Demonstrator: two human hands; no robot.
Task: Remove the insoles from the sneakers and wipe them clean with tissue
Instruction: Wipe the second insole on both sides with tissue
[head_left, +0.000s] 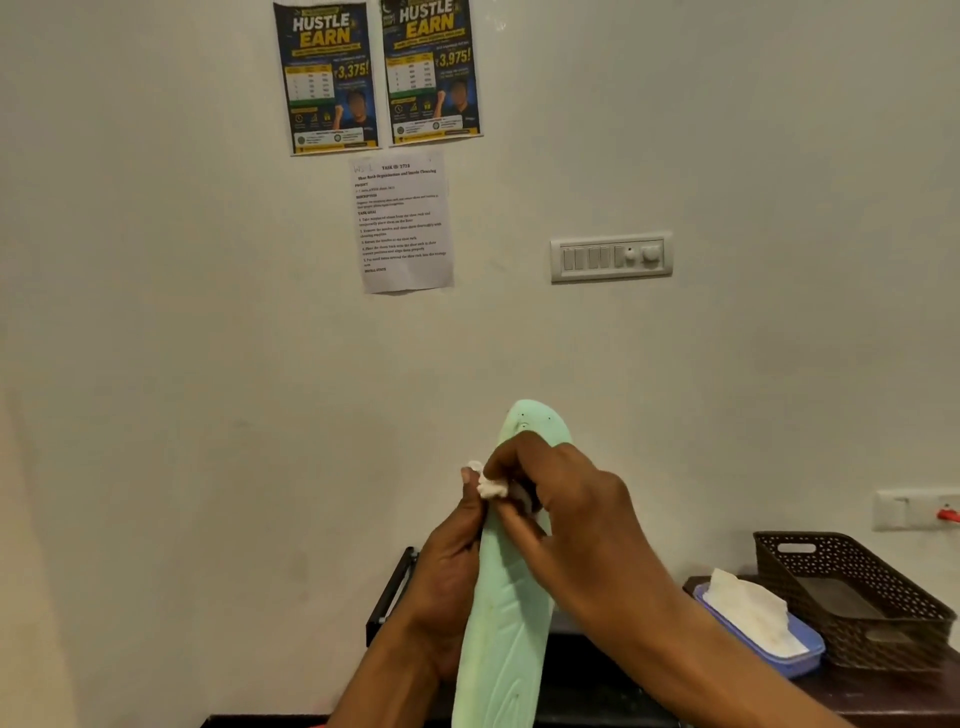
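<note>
Contents of the corner, all placed against the insole:

1. Cream painted wall (208, 364): behind the insole, filling most of the view.
2. Dark tabletop (597, 691): below and behind the insole's lower end.
3. Brown perforated plastic basket (893, 639): well to the right of the insole, on the tabletop.
4. White printed instruction sheet (402, 223): high above the insole, slightly left, stuck to the wall.
5. White switch plate (611, 257): above the insole, to its right.
6. Blue plastic tissue box (800, 657): right of the insole, just beside the basket, with a white sheet standing out of it.
7. Mint-green foam insole (511, 623): out of its sneaker and held in the air. Its long axis stands nearly upright, rounded toe end up, the heel end running out of view below. No sneaker is in view.
8. Left hand (447, 571): wrapped round the insole's left edge from behind, thumb up near the tissue, gripping firmly.
9. Right hand (566, 509): the higher hand and the nearer to the toe end, fingers curled tight.
10. Crumpled white tissue wad (492, 488): pinched in the right hand and pressed against the upper insole.

Note: wiping looks under way. Most of the bare green face lies below the right fingers, so the stroke likely runs down the length, toward the heel.
</note>
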